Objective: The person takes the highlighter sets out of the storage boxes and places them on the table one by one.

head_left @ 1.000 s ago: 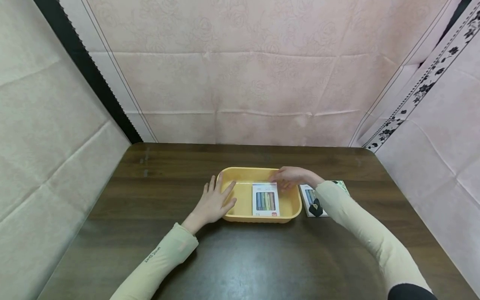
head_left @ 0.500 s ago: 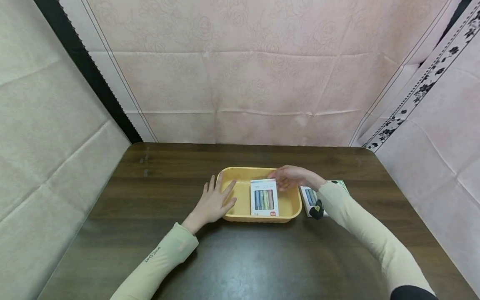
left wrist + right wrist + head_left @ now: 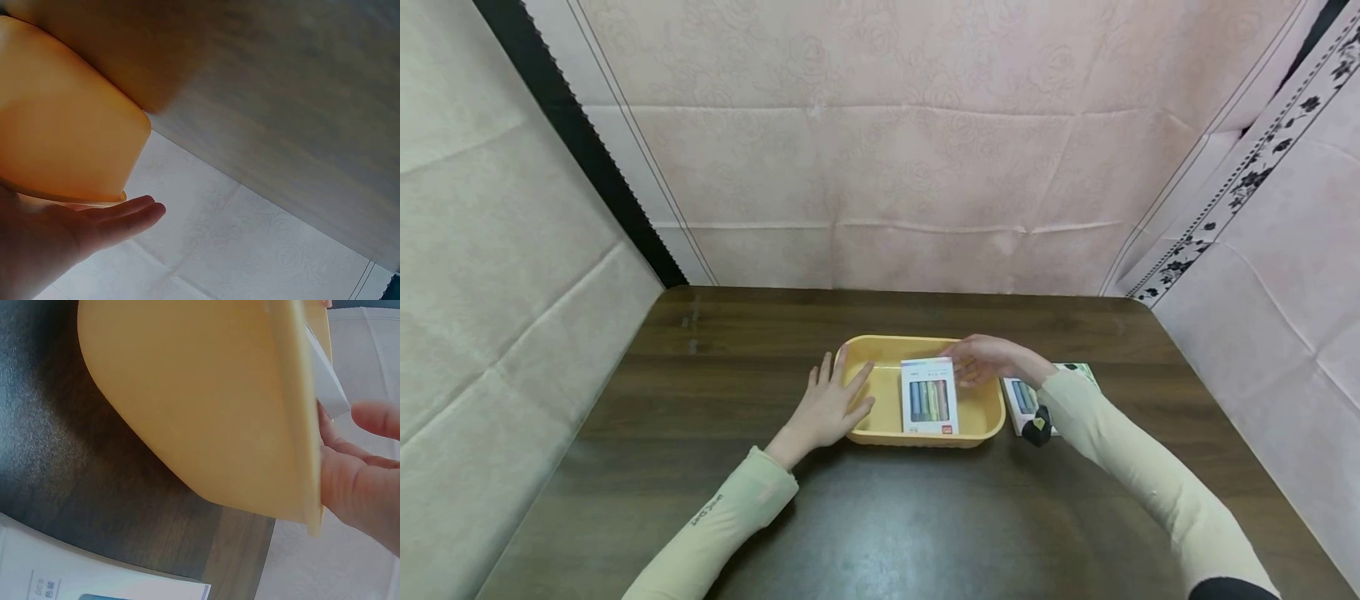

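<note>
A white box printed with a row of coloured sticks [image 3: 929, 400] leans in a yellow plastic tray [image 3: 982, 412], its far edge raised. My right hand [image 3: 988, 360] reaches over the tray's far right corner and pinches the box near its upper right corner. In the right wrist view, that box [image 3: 328, 381] shows as a white edge beside my right hand's fingers [image 3: 375, 419], partly hidden by the tray wall [image 3: 200, 394]. My left hand [image 3: 823, 408] rests at the tray's left rim, fingers spread. The left wrist view shows its straight fingers [image 3: 131, 222] beside the tray [image 3: 69, 112].
A second white box with similar coloured sticks [image 3: 1021, 398] lies right of the tray, partly under the right forearm. Something green and white [image 3: 1082, 369] shows behind that sleeve. The dark wooden table [image 3: 880, 517] is bordered by pale cloth hangings [image 3: 880, 167].
The box's far edge has come up from lying flatter in the tray, raised by my right hand, with a slight shift left. My left hand stays put at the rim.
</note>
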### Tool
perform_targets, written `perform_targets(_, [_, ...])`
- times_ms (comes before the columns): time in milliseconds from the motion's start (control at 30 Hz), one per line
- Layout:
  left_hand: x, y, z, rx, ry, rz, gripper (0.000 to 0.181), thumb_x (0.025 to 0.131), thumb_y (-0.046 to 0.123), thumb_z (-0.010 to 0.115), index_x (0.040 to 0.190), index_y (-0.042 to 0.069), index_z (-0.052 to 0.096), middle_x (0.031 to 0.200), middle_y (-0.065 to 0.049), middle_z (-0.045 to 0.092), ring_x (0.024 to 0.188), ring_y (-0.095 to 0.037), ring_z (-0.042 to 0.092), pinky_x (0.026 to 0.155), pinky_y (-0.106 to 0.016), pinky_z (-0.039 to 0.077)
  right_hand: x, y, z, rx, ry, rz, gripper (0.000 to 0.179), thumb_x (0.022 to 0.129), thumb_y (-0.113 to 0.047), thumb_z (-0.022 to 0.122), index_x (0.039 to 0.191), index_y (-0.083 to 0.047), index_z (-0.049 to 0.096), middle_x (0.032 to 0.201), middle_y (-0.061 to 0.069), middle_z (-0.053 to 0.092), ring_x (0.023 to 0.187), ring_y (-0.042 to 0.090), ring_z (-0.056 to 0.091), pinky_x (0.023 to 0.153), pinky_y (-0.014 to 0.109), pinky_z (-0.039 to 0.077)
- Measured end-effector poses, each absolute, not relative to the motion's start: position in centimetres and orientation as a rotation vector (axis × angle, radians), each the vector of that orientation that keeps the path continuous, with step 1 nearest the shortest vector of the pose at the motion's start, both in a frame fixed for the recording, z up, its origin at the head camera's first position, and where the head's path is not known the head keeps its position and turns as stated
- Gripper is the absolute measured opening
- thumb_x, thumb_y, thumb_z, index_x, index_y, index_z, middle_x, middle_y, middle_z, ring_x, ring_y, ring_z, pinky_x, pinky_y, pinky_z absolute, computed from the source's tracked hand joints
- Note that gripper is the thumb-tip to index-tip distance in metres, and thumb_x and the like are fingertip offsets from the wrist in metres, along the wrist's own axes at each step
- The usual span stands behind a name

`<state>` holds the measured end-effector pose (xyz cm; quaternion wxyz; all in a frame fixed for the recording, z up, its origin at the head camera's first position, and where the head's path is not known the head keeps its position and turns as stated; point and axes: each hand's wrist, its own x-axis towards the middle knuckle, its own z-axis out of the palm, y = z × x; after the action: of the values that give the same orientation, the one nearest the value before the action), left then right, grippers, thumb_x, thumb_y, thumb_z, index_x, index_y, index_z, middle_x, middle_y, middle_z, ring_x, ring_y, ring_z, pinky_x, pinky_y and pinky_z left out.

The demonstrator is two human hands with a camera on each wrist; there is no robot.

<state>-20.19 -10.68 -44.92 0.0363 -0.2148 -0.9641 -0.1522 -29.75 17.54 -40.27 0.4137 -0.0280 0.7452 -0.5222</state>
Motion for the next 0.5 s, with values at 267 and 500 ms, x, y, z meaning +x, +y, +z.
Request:
perform_targets(267, [-20.02,-10.61,-44.86,-0.652,-2.967,-0.484,0.057,0.091,0.050,0.032,0.141,0.024,0.027,0.149,-0.022,0.004,0.130,-0.050,0.014,0.100,-0.062,0.020,-29.02,17.34,-40.20,-0.022,1.837,-1.376,0.029,0.094,-0.018,0.040,0.115,0.000,0.049,0.093,0.004,0.062,0.083,0.018,0.059,0.074,0.031,0.048])
perform_targets(500, [-20.17,-10.63,-44.99,-0.646,-2.976,-0.475,0.058,0.091,0.051,0.031,0.142,0.024,0.025,0.149,-0.022,0.003,0.131,-0.050,0.012,0.101,-0.062,0.020,-28.87,17.26,-40.17,0.018,1.804,-1.412,0.021,0.094,-0.019,0.041,0.106,-0.004,0.050,0.093,0.004,0.061,0.087,0.021,0.059,0.079,0.035,0.048])
